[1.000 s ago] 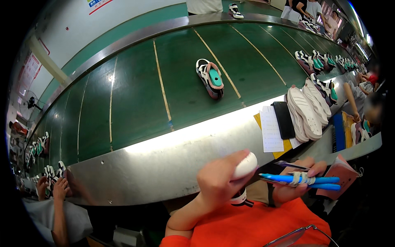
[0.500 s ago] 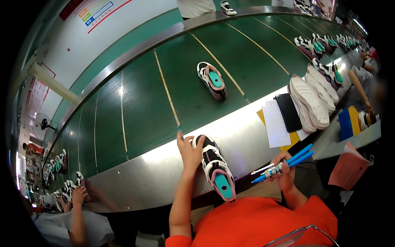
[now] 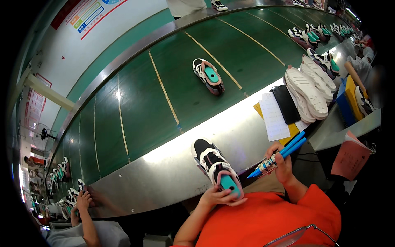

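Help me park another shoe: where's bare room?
The silver metal ledge is bare left of the black-and-white shoe, and between it and the white and yellow papers. Right end crowded: black rectangular phone, white perforated soles.

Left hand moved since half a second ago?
Yes. Against the steel ledge, the left hand has moved away from the belt to the ledge's near edge, at the heel of the shoe.
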`<action>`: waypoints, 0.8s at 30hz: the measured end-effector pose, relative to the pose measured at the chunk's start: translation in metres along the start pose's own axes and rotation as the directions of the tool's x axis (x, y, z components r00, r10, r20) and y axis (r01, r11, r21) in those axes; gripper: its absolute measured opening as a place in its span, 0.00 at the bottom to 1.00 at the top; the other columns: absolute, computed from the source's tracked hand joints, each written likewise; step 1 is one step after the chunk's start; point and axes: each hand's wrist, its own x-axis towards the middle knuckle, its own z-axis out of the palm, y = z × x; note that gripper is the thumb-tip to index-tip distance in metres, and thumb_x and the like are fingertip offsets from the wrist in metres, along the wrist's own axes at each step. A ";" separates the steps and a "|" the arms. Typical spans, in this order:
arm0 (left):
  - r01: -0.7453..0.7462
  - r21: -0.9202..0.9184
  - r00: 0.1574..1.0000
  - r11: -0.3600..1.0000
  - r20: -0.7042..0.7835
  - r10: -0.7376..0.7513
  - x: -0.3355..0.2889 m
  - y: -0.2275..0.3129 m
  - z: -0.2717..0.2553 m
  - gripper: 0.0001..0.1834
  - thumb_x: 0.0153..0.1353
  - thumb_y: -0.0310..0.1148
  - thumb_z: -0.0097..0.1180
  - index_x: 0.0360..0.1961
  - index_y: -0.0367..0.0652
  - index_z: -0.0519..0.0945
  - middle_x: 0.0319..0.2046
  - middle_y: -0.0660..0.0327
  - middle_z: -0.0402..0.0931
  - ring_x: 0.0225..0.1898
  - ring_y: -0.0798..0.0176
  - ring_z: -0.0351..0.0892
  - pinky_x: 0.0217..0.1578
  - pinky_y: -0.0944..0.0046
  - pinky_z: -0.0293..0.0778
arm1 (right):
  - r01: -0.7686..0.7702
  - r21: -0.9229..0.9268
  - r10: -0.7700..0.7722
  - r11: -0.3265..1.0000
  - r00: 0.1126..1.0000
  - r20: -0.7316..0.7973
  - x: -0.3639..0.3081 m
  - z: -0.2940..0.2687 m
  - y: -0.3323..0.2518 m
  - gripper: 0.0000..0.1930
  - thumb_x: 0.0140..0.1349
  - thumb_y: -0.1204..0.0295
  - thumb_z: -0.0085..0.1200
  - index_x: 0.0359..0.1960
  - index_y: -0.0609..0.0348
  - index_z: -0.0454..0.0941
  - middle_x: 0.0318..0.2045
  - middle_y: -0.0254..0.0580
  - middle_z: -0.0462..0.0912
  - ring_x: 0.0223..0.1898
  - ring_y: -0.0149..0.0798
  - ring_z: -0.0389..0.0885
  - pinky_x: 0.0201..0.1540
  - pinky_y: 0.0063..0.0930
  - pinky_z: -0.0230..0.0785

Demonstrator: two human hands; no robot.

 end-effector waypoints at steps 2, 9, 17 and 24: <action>0.118 -0.155 0.991 0.981 -0.038 -0.125 0.016 -0.002 -0.009 0.34 0.47 0.36 0.59 0.54 0.80 0.60 0.55 0.60 0.56 0.61 0.54 0.50 0.61 0.43 0.42 | 0.033 -0.012 -0.032 0.999 0.999 0.019 0.001 0.003 -0.007 0.19 0.61 0.53 0.42 0.32 0.59 0.63 0.21 0.35 0.68 0.17 0.23 0.70 0.17 0.13 0.60; 0.659 -0.630 0.654 0.410 0.212 -0.726 0.114 -0.048 -0.090 0.46 0.25 0.29 0.72 0.50 0.50 0.60 0.55 0.51 0.51 0.57 0.44 0.57 0.50 0.51 0.68 | 0.161 -0.005 -0.159 0.987 0.978 0.137 0.001 0.015 -0.048 0.18 0.61 0.55 0.42 0.31 0.61 0.64 0.21 0.41 0.69 0.17 0.25 0.67 0.19 0.15 0.60; 0.682 -0.599 0.653 0.419 0.241 -0.718 0.125 -0.043 -0.089 0.46 0.23 0.27 0.72 0.49 0.50 0.61 0.55 0.52 0.51 0.58 0.46 0.56 0.51 0.54 0.68 | 0.188 0.067 -0.199 0.980 0.908 0.368 0.000 0.032 -0.076 0.15 0.57 0.62 0.50 0.31 0.65 0.69 0.26 0.51 0.76 0.24 0.36 0.75 0.28 0.23 0.69; 0.677 -0.607 0.648 0.416 0.223 -0.729 0.122 -0.043 -0.089 0.44 0.24 0.27 0.71 0.48 0.48 0.62 0.55 0.50 0.51 0.57 0.44 0.58 0.50 0.53 0.67 | 0.151 0.088 -0.175 0.985 0.881 0.439 0.003 0.043 -0.077 0.15 0.57 0.64 0.51 0.31 0.67 0.69 0.25 0.54 0.76 0.24 0.37 0.77 0.29 0.25 0.71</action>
